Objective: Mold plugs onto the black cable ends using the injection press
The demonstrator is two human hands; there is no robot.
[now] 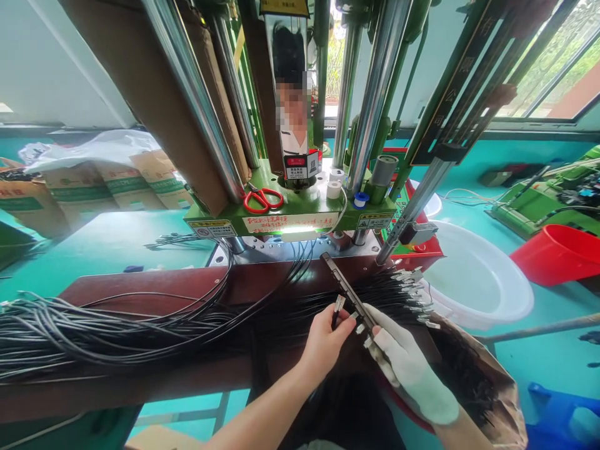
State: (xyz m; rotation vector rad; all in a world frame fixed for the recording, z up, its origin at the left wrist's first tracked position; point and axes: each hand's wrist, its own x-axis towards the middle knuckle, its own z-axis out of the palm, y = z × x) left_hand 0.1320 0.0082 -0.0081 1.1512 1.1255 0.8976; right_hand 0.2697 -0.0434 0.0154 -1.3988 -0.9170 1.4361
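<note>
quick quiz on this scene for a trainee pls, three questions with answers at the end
1. Which wears a white glove, the left hand or the right hand?
2. True or false: the red-handled scissors lie on the green machine plate.
3. Fill in: the right hand holds a long, dark metal ____.

Key:
1. The right hand.
2. True.
3. Bar.

Takes in teal floor (pixel 539 350) right of the fingers (pixel 345 327), a pale wall (pixel 445 37) far beyond them, bright windows (pixel 557 81) beyond and farther right, daylit greenery (pixel 333 59) outside.
</note>
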